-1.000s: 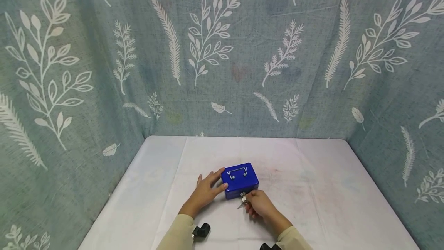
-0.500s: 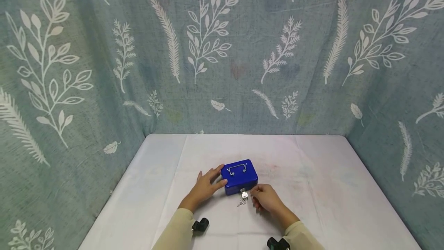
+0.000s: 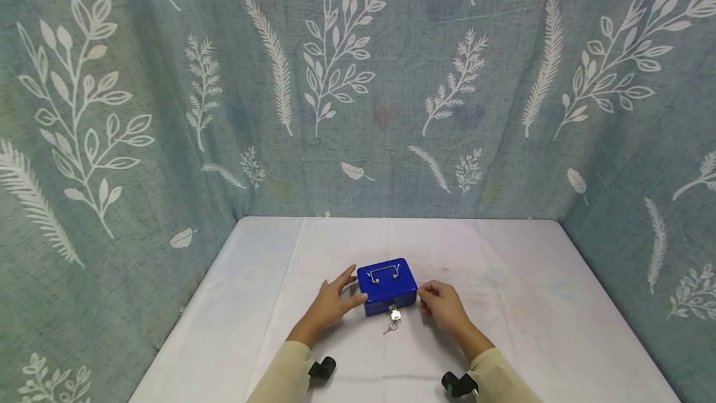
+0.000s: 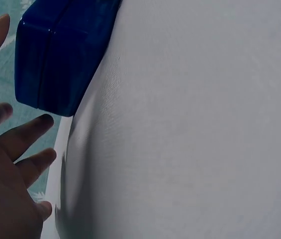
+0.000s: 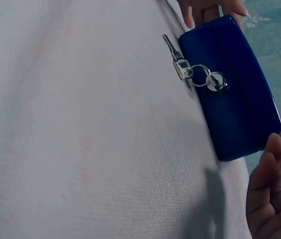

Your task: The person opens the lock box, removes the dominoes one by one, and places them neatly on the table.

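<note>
A small blue metal cash box (image 3: 387, 291) with a folding wire handle (image 3: 383, 275) on its lid sits on the white table. From the lock on its front hang keys (image 3: 394, 316); in the right wrist view, one key (image 5: 215, 81) is in the lock and another hangs from a ring. My left hand (image 3: 327, 306) is spread beside the box's left side, thumb at the front left corner of the lid. At the right front corner, the fingertips of my right hand (image 3: 445, 308) are right at the lid's edge, fingers loosely bent and off the keys.
A white cloth covers the table (image 3: 268, 291). Grey-green curtains (image 3: 386, 79) with white leaf prints stand behind it and along both sides. Black wrist cameras (image 3: 323, 368) sit by the pale sleeves (image 3: 282, 372).
My right hand has let go of the key in the lock and moved right and up to the box's right front corner. The left hand has stayed at the left side.
</note>
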Available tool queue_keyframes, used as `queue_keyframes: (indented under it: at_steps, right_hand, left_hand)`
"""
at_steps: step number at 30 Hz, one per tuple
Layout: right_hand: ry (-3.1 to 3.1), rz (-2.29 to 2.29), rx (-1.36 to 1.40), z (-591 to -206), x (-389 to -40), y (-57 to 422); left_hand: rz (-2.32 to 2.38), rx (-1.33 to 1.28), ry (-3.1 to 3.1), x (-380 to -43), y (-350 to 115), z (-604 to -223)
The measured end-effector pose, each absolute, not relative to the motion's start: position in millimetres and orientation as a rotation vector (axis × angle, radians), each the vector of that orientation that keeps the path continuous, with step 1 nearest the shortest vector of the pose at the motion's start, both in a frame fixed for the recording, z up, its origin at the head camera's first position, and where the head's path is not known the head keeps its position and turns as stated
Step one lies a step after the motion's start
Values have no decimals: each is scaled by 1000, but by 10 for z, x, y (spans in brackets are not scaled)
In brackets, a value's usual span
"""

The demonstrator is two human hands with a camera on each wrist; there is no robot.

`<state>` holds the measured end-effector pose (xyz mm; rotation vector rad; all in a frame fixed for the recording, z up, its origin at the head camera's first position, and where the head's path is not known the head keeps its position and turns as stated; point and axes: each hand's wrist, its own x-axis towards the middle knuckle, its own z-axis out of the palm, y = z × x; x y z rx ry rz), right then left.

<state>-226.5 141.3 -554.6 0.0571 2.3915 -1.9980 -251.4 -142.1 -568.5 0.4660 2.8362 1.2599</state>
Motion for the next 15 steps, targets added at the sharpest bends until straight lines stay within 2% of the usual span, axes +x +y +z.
queue_keyframes:
  at_steps: [7,15]
  right_hand:
    - [2458,-2070,86,-5538,-2359,1471]
    - [2321,-2175,-143,-5582,-2489,1426]
  left_hand:
    - [1403,434,2787,-2421,-1365,-5720]
    - [1591,376,2651,-2368,-1328,-5689]
